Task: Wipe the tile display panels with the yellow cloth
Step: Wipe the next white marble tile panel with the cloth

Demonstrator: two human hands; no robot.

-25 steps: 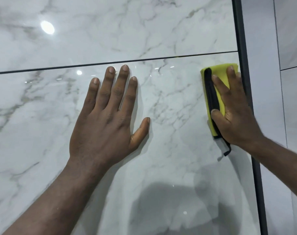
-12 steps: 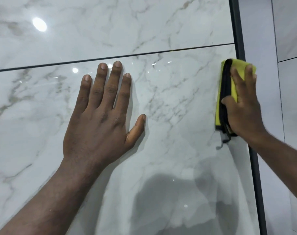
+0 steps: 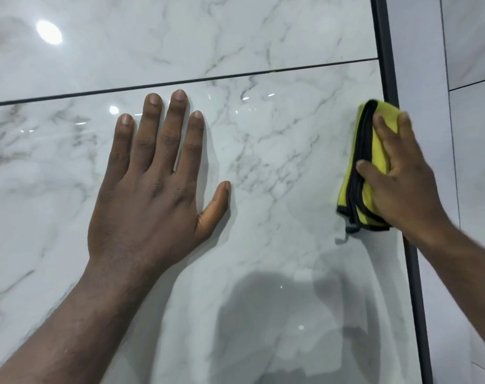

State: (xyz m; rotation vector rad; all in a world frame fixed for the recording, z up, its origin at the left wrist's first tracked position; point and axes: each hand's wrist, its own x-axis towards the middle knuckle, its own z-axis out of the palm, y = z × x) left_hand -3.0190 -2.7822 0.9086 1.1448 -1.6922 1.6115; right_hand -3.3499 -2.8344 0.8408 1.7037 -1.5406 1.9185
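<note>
A glossy white marble-look tile panel (image 3: 277, 167) fills the head view, with a thin dark joint across its upper part. My left hand (image 3: 150, 195) lies flat on the lower tile, fingers spread and straight. A folded yellow cloth (image 3: 374, 151) with black edging sits at the panel's right edge. My right hand (image 3: 402, 178) presses the cloth against the tile, fingers straight over it and thumb on its black edge. The cloth overlaps the black frame strip (image 3: 384, 45).
Right of the black frame strip stands another pale tile panel (image 3: 471, 162) with its own thin joints. Reflections of ceiling lights and a dark shadow show on the glossy surface near the bottom.
My right hand has slid the cloth rightwards along the lower tile until it overlaps the black frame strip. My left hand stays flat in the same place on the tile.
</note>
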